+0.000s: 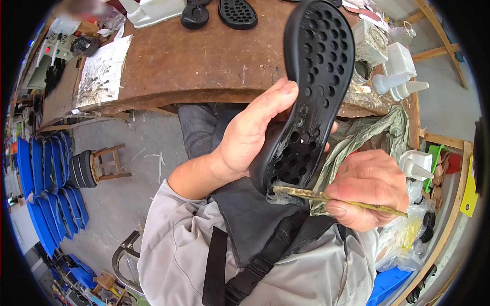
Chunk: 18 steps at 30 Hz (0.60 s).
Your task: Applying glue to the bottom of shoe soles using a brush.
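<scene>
Gripping black perforated shoe sole (314,76), left hand (252,135) wrapped around edge; right hand (365,188) pinching thin brush (337,199) against heel.

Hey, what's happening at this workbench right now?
A seated person holds a black perforated shoe sole upright in the left hand. The right hand grips a thin yellowish brush, its tip at the sole's lower end. More black soles lie on the brown workbench behind.
</scene>
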Each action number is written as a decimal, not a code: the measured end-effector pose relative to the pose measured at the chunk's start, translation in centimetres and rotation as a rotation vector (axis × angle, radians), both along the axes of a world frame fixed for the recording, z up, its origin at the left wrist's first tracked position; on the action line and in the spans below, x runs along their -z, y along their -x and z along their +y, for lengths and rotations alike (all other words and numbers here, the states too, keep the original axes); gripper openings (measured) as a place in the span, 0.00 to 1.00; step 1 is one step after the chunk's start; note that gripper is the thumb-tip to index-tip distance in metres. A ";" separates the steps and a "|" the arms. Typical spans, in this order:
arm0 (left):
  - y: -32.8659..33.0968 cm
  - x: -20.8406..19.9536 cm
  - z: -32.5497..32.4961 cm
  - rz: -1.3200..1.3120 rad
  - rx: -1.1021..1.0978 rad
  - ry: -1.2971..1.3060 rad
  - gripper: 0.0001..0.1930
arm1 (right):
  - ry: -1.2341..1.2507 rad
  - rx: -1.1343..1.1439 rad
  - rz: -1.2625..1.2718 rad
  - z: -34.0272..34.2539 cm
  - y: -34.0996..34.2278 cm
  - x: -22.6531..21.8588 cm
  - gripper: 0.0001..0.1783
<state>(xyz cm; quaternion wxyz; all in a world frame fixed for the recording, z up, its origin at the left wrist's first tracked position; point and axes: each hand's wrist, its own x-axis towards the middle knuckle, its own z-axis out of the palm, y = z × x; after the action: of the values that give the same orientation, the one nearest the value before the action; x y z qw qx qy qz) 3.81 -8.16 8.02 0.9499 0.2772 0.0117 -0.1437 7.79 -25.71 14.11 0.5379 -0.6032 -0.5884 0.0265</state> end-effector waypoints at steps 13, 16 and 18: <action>0.0 -0.3 -0.1 0.144 0.181 0.184 0.16 | -0.044 -0.186 -0.012 1.3 -1.2 -0.1 0.10; 0.5 0.1 -0.1 0.202 0.156 0.178 0.15 | 0.052 -0.356 -0.082 1.8 -2.3 -0.6 0.09; 0.7 0.8 0.0 0.191 0.228 0.138 0.15 | 0.091 -0.385 -0.101 2.4 -2.9 -0.9 0.08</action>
<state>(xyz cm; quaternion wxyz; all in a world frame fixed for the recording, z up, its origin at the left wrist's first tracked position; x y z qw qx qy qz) 3.07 -8.17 7.21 0.9388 0.1960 0.0604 -0.2769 10.71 -23.36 15.06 0.4651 -0.5036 -0.7172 0.1252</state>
